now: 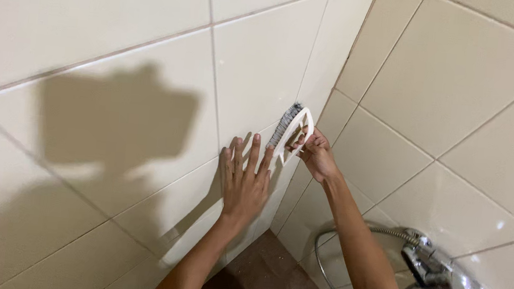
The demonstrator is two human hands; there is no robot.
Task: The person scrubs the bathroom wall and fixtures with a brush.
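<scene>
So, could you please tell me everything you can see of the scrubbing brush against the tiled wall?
The scrubbing brush has a white frame that looks like plastic, with an open loop handle and a row of dark grey bristles along one side. It stands roughly on end, tilted slightly, with the bristles pressed against the cream tiled wall close to the corner. The right hand grips it through the handle loop from below. The left hand lies flat on the wall beside it, fingertips close to the lower end; contact cannot be told.
</scene>
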